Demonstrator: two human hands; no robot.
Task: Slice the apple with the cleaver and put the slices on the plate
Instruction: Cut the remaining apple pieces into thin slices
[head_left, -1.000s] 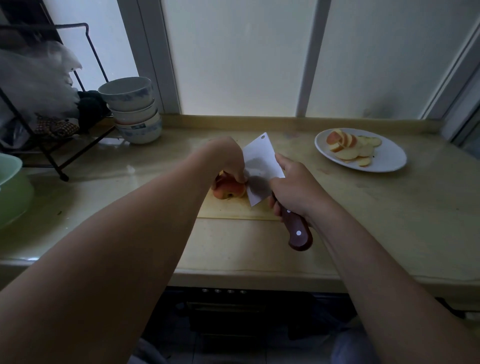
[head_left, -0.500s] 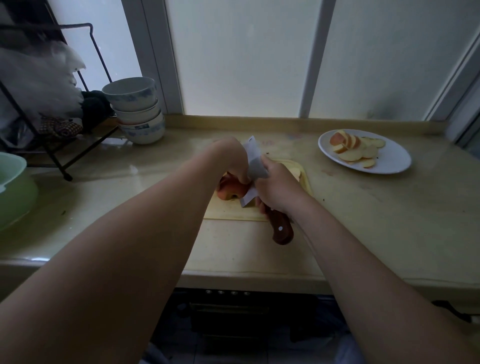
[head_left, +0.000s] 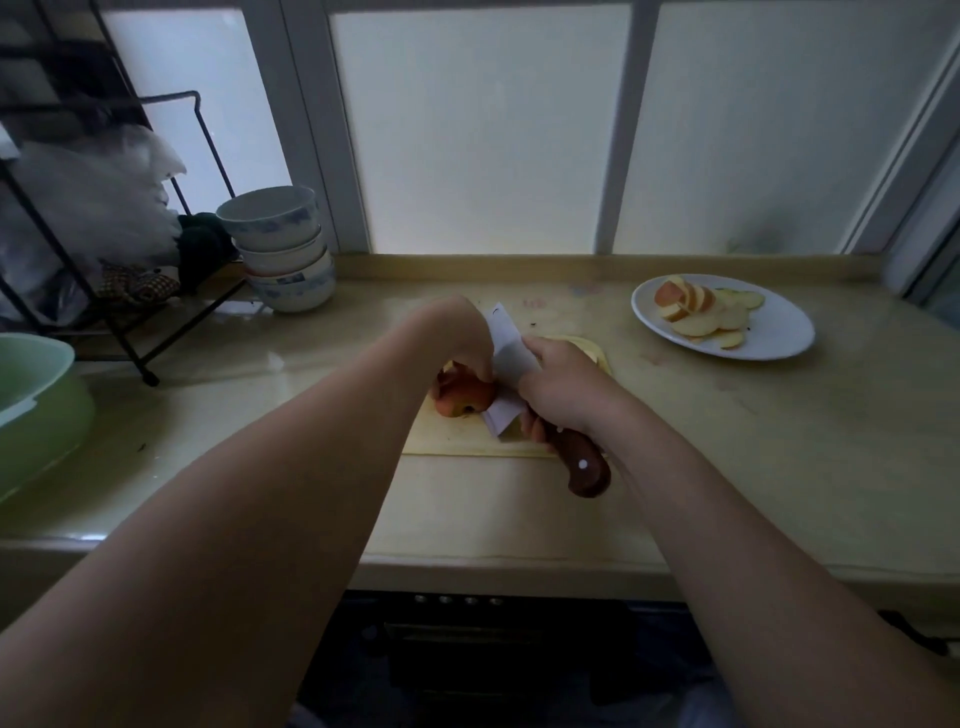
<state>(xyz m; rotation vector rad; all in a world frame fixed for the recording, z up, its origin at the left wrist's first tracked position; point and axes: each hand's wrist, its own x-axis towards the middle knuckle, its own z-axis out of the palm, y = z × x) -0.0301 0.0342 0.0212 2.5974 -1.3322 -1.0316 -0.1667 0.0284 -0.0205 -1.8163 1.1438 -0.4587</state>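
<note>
Right hand (head_left: 566, 387) clenched round the cleaver (head_left: 511, 358) handle, blade against the apple (head_left: 462, 397), which the left hand (head_left: 457, 332) grips on the cutting board (head_left: 467, 441) alongside. Should the apple roll, that hand, so close to the edge, risks a nick; the plate (head_left: 779, 332) waits far right.

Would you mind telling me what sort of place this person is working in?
Most likely a home kitchen: a worktop under a frosted window carries a cutting board with an apple being cut by a cleaver, a stack of bowls, and a plate of apple slices.
</note>
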